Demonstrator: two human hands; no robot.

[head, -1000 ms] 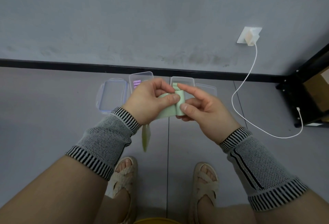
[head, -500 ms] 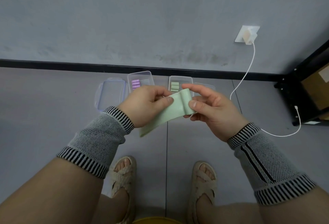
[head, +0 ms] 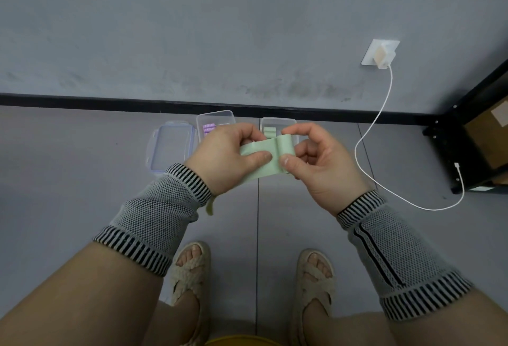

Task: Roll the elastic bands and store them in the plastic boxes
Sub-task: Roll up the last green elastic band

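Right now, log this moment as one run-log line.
phase: rolling | left hand: pinches green band | right hand: holds rolled end | boxes: purple-roll box, green-roll box, open

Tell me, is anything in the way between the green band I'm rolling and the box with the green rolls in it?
Nothing visible blocks it. The green band is held by the left hand and right hand above the floor, and the box with green rolls sits open beyond it, with no lid on top.
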